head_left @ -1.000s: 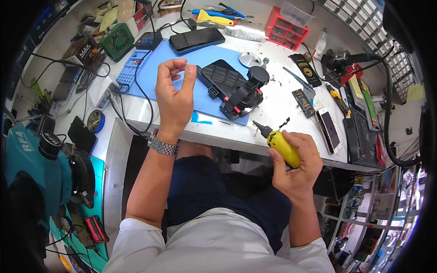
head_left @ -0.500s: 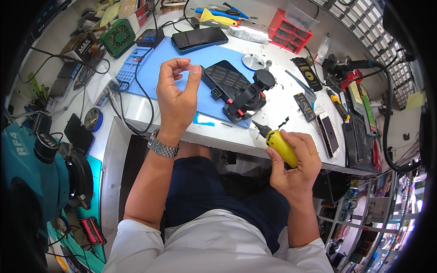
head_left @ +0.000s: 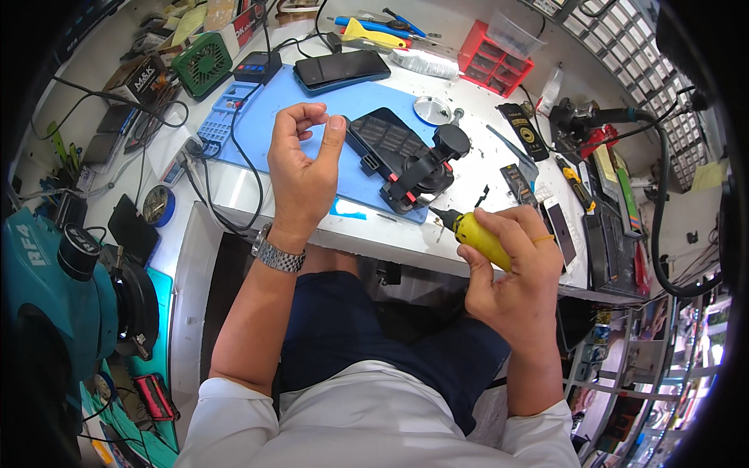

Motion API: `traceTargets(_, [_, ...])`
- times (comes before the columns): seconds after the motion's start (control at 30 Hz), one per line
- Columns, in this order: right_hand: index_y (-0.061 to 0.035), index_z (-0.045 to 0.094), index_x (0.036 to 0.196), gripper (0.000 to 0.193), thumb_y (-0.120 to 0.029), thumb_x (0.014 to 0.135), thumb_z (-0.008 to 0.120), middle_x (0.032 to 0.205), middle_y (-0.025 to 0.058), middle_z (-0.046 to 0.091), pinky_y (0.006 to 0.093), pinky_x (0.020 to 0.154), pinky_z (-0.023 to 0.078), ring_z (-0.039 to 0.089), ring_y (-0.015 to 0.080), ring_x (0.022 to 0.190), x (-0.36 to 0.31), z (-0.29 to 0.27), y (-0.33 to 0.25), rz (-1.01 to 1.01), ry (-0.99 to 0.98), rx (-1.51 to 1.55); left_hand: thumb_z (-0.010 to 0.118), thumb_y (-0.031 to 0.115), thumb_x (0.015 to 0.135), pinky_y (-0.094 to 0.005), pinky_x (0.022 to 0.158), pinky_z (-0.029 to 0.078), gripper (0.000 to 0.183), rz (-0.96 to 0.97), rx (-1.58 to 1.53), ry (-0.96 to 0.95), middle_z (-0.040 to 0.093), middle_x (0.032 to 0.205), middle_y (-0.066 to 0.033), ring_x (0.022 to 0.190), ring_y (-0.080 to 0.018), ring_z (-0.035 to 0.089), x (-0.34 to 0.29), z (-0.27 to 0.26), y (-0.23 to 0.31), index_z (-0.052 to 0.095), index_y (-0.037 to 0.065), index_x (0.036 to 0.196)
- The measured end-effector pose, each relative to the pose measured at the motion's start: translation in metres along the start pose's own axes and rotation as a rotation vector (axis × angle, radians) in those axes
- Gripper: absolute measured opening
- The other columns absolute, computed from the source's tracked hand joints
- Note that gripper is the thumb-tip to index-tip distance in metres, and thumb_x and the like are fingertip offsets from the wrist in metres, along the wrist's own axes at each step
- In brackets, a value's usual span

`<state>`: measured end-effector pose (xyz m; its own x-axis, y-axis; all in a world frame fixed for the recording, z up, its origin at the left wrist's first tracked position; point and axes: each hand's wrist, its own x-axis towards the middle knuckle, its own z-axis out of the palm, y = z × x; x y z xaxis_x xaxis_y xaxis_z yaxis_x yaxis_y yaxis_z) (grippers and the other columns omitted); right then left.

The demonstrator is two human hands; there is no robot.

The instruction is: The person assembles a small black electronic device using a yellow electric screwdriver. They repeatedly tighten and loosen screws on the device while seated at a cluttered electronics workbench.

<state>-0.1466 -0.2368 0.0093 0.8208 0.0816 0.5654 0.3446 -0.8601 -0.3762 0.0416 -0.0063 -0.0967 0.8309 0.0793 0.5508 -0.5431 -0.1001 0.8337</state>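
Observation:
My right hand (head_left: 519, 269) is closed round a yellow bottle-shaped tool (head_left: 485, 240) with a black tip. The tip points up and left, just off the bench's front edge, near a clamp. This black clamp (head_left: 409, 183) with red parts and a round knob is fitted over a dark phone (head_left: 384, 140) on the blue mat (head_left: 312, 86). Over the mat's left part, my left hand (head_left: 307, 160) is raised beside the phone, its fingers curled and its thumb apart. Nothing shows between them.
Behind the clamp lies a round metal dish (head_left: 433, 110). A second phone (head_left: 342, 69) rests at the mat's back. A red drawer box (head_left: 499, 58) stands farther back. At right are a white phone (head_left: 558, 226) and a yellow-black cutter (head_left: 575, 183). A black cable (head_left: 257, 183) crosses the left side.
My right hand has shifted slightly right and tilted with the yellow tool, whose tip has swung a little. The left hand is almost still. The clamped phone stays in place.

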Motion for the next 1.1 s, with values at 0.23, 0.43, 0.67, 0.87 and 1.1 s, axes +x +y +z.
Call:
traceTargets(0.23, [0.0018,0.080,0.121,0.043,0.008,0.079,0.087,0.100,0.0191,0.074,0.0416,0.076,0.059,0.076,0.0368,0.085,0.002,-0.002,-0.004,0.054,-0.025,0.008,0.083,0.027,0.110,-0.0378,0.106,0.052,0.035,0.009,-0.022,0.048,0.077,0.125,-0.0102,0.116,-0.0188,0.071,0.000,0.003,-0.001,0.068,0.003,0.131])
traceTargets(0.43, [0.0016,0.077,0.121,0.046,0.010,0.076,0.085,0.099,0.0195,0.071,0.0456,0.069,0.057,0.075,0.0405,0.082,0.005,-0.002,-0.001,-0.007,-0.025,-0.014,0.085,0.030,0.108,-0.0398,0.105,0.052,0.037,0.013,-0.025,0.068,0.079,0.119,-0.0105,0.114,-0.0208,0.073,0.001,0.003,-0.001,0.070,0.004,0.128])
traceTargets(0.67, [0.0003,0.082,0.121,0.045,0.011,0.077,0.088,0.098,0.0186,0.073,0.0391,0.077,0.060,0.076,0.0345,0.085,0.005,-0.006,-0.005,0.061,-0.036,-0.015,0.080,0.021,0.113,-0.0328,0.109,0.050,0.033,-0.002,0.009,0.004,0.072,0.136,-0.0086,0.119,-0.0133,0.065,0.000,0.000,0.000,0.066,0.003,0.137])
traceTargets(0.87, [0.0016,0.078,0.118,0.043,0.009,0.076,0.085,0.099,0.0191,0.070,0.0470,0.070,0.056,0.074,0.0411,0.082,0.011,-0.006,-0.003,0.008,-0.056,-0.036,0.080,0.020,0.113,-0.0326,0.109,0.050,0.032,0.002,0.005,0.001,0.072,0.136,-0.0085,0.120,-0.0135,0.065,0.000,0.000,-0.001,0.066,0.003,0.137])
traceTargets(1.1, [0.0029,0.079,0.112,0.041,0.009,0.072,0.083,0.095,0.0188,0.066,0.0508,0.071,0.053,0.069,0.0431,0.081,0.026,-0.013,-0.011,-0.019,-0.124,-0.102,0.085,0.030,0.108,-0.0390,0.104,0.052,0.036,0.019,-0.024,0.061,0.079,0.119,-0.0097,0.113,-0.0198,0.073,0.001,0.003,-0.002,0.070,0.004,0.128])
